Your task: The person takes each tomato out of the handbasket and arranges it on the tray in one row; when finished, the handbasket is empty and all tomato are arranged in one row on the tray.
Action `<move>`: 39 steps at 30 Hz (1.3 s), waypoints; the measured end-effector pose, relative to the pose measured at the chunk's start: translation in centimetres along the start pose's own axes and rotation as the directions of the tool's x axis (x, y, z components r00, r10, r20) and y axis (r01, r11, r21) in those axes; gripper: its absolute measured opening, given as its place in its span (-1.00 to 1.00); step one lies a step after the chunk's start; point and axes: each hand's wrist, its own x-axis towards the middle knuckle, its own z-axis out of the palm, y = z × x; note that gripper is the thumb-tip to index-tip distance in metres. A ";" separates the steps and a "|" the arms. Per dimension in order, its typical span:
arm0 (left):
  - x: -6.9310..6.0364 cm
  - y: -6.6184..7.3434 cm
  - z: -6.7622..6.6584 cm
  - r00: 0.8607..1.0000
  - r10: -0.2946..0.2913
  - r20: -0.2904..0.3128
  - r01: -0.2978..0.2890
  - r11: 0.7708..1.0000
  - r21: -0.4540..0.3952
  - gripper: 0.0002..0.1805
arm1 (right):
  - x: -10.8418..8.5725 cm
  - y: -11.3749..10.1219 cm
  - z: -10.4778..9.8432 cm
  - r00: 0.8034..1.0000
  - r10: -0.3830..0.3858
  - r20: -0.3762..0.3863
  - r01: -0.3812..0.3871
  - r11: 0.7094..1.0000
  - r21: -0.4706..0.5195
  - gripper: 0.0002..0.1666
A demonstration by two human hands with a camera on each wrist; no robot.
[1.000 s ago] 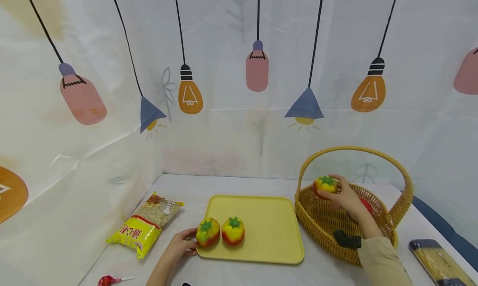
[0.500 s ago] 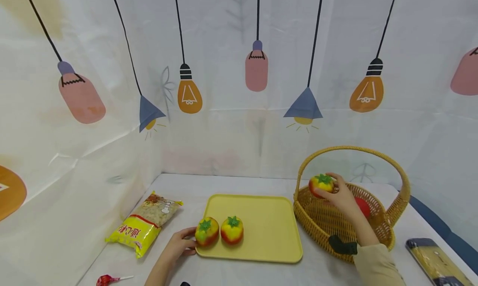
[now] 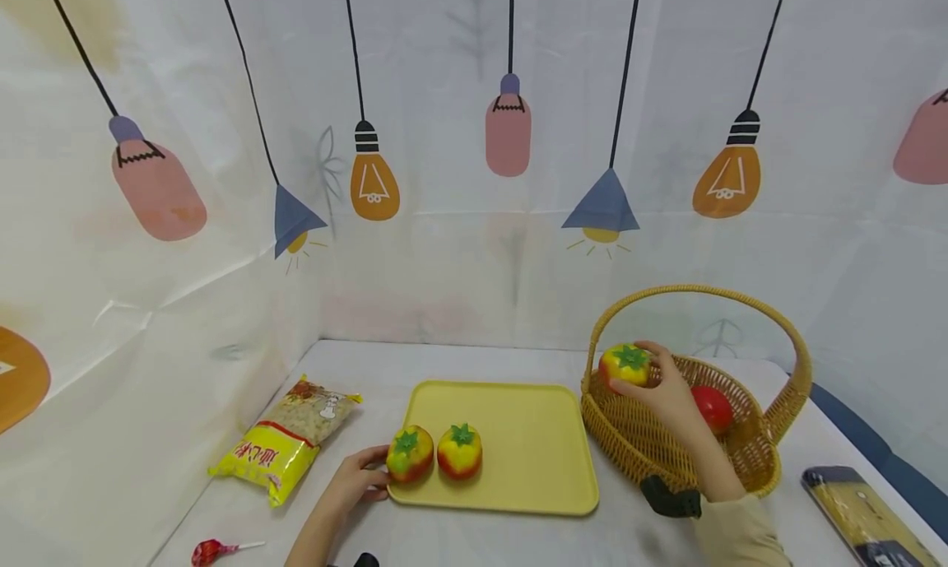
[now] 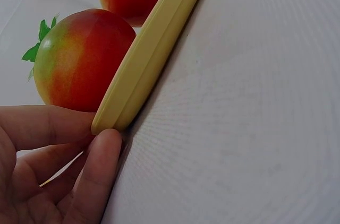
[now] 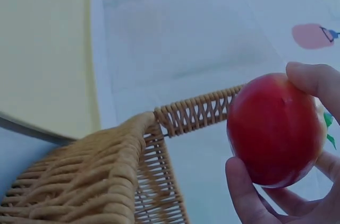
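My left hand (image 3: 359, 478) pinches the near left corner of a yellow tray (image 3: 536, 452); in the left wrist view, thumb and fingers meet at the tray's edge (image 4: 146, 57). Two yellow-red toy fruits with green leafy caps lie on the tray: one fruit (image 3: 410, 462) beside my left fingers, the other (image 3: 460, 462) just to its right. My right hand (image 3: 662, 396) grips a similar toy fruit (image 3: 622, 371) over the left side of a wicker basket (image 3: 618, 445). In the right wrist view this fruit (image 5: 276, 134) sits between thumb and fingers, its underside red.
A round red thing (image 3: 713, 409) lies inside the basket, whose tall handle (image 3: 692, 289) arches above. At left are a yellow snack bag (image 3: 289, 439) and a red lollipop (image 3: 211, 550). A dark-and-tan packet (image 3: 874, 513) lies at right. A patterned cloth hangs behind.
My right hand has moved left with the toy fruit, toward the basket's left rim. More of the red thing in the basket shows. My left hand keeps its place at the tray corner.
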 end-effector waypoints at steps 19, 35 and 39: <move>-0.1 0.1 0.0 1.000 0.009 0.015 -0.008 1.000 -0.005 -0.37 | -1.1 -1.0 2.7 0.997 -0.077 0.024 0.076 0.997 0.032 -0.10; -0.1 0.0 0.0 0.999 0.034 0.021 -0.033 0.999 -0.025 -0.36 | -1.7 -1.4 6.3 0.989 -0.129 0.072 0.125 0.990 0.060 -0.13; -0.3 0.0 0.0 0.999 0.043 0.017 -0.043 0.999 -0.024 -0.36 | -1.7 -1.1 7.1 0.990 -0.120 0.080 0.114 0.990 0.078 -0.13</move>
